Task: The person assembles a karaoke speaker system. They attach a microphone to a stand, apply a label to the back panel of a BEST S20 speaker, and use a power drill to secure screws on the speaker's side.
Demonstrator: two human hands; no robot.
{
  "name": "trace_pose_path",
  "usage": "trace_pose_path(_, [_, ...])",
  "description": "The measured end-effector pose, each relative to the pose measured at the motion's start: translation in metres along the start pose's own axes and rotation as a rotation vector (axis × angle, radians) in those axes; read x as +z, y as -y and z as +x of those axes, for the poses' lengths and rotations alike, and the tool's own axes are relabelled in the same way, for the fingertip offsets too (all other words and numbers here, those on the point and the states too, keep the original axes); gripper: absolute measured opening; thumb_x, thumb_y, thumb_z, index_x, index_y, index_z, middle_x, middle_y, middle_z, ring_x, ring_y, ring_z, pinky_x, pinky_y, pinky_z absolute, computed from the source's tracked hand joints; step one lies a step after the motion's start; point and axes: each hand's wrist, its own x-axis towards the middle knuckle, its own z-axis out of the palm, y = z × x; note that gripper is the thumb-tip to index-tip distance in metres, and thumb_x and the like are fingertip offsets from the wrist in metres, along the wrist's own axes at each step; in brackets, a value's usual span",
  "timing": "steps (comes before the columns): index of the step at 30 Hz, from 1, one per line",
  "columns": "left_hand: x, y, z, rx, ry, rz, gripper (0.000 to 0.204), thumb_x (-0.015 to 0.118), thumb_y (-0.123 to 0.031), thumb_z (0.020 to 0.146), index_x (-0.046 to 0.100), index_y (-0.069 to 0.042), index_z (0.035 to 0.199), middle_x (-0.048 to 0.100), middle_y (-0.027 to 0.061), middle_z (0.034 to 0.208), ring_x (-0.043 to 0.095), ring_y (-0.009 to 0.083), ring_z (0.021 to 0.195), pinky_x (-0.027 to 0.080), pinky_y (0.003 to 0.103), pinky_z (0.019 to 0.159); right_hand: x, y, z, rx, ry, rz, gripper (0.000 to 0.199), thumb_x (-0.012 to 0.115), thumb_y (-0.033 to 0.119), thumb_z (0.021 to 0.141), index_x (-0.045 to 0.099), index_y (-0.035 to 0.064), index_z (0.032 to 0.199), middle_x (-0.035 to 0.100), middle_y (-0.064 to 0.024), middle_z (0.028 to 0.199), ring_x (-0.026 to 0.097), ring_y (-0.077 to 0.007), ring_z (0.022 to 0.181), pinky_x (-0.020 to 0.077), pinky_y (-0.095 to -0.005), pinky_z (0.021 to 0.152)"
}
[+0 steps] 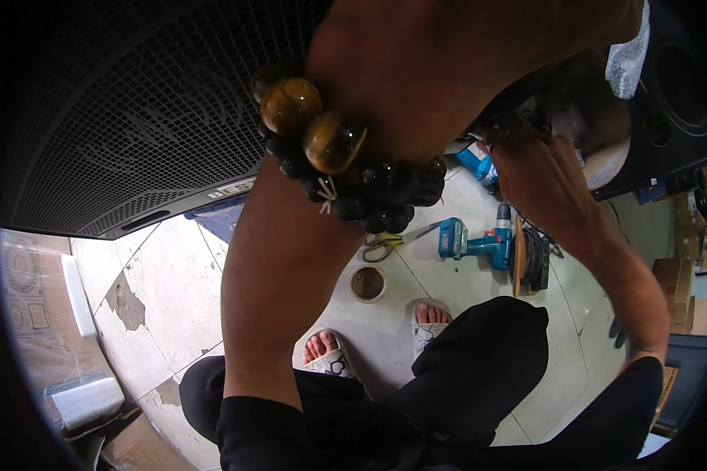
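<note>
My left hand [448, 71] reaches across the top of the view, close above a black speaker cabinet. Beaded bracelets [353, 169] with large brown and black beads ring that wrist; the fingers are hidden from sight. My right hand [538, 169] is bent at the shadowed opening of a black speaker cabinet [658, 149] on the right. Its fingers are curled round something too dark to make out. Below the hands, a teal and black cordless drill [483, 245] lies on the floor. Part of another blue tool [479, 166] shows beside my right hand.
A black mesh speaker grille [149, 118] fills the upper left. Yellow-handled scissors [382, 246], a tape roll [368, 283] and a coil of dark cord [534, 259] lie on the tiled floor [173, 290]. Cardboard boxes [675, 286] stand right; wrapped cardboard [43, 290] is left.
</note>
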Motion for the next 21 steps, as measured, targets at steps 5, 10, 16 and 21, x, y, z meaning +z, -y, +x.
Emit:
trace_pose_path(5, [0.008,-0.01,0.002,0.008,-0.002,-0.02,0.036,0.054,-0.028,0.096,0.058,0.001,0.118,0.064,0.0135,0.104,0.061,0.0242,0.093,0.047,0.037,0.087,0.02,0.008,-0.017,0.231,-0.17,0.232,0.013,0.065,0.012,0.092,0.069,-0.0003,0.088,0.067,-0.0138,0.067,0.064,-0.024,0.051,0.0476,-0.0328,0.045])
trace_pose_path(10, [0.024,-0.022,0.011,0.048,0.021,-0.051,0.036,0.055,-0.028,0.096,0.059,0.001,0.118,0.064,0.0133,0.104,0.061,0.0241,0.093,0.047,0.037,0.087,0.046,0.012,-0.028,0.317,-0.277,0.394,0.017,0.064,0.014,0.094,0.069,-0.0003,0.087,0.065,-0.0135,0.062,0.06,-0.024,0.045,0.0415,-0.0346,0.042])
trace_pose_path(16, [0.026,-0.033,0.022,0.094,0.072,-0.025,0.036,0.055,-0.028,0.095,0.059,0.001,0.117,0.064,0.0132,0.104,0.062,0.024,0.093,0.047,0.037,0.087,0.065,0.029,-0.027,0.524,-0.375,0.737,0.019,0.064,0.015,0.095,0.068,-0.0033,0.096,0.051,-0.0097,0.053,0.039,-0.0104,0.043,0.0289,-0.0299,0.044])
trace_pose_path(21, [0.016,-0.036,0.035,0.145,0.127,0.017,0.036,0.056,-0.027,0.095,0.059,0.001,0.117,0.065,0.013,0.103,0.062,0.0239,0.093,0.047,0.037,0.087,0.067,0.046,-0.02,0.706,-0.352,1.008,0.019,0.064,0.015,0.096,0.069,-0.0038,0.097,0.051,-0.0079,0.055,0.038,-0.0084,0.046,0.0281,-0.0295,0.044])
